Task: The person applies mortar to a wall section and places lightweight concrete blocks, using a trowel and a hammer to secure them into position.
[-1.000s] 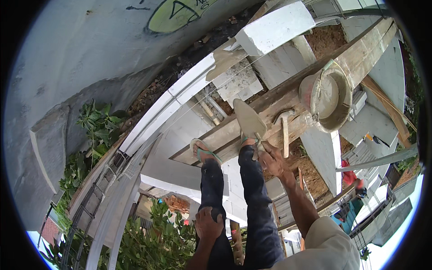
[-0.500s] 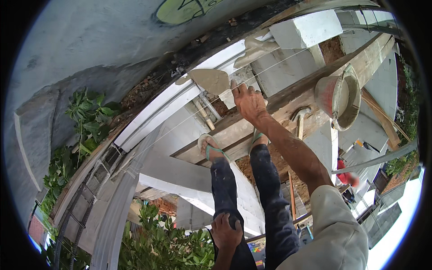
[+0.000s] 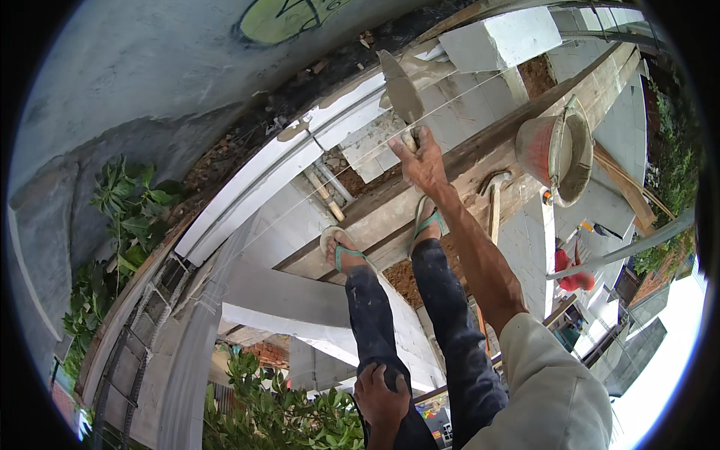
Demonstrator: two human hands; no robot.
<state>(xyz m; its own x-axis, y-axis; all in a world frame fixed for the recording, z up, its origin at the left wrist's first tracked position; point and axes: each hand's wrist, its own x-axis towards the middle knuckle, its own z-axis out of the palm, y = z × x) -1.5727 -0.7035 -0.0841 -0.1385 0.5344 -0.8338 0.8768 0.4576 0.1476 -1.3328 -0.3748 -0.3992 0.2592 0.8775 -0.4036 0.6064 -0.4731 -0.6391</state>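
Your right hand (image 3: 424,161) grips the trowel (image 3: 400,90) handle; its blade runs straight beyond your knuckles, over the white block wall (image 3: 352,112). Left hand (image 3: 381,394) rests curled on your knee.

Bucket (image 3: 559,150), hammer (image 3: 495,196) on plank (image 3: 480,161)

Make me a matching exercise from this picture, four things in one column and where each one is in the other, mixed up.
Things:
1. trowel
2. bucket
3. hammer
4. left hand

Places:
A. resting on the person's own knee
B. lying on the wooden plank beside the right foot
C. held in the right hand, over the white blocks
D. standing on the plank, to the right of the hammer

Pairs: 1-C, 2-D, 3-B, 4-A
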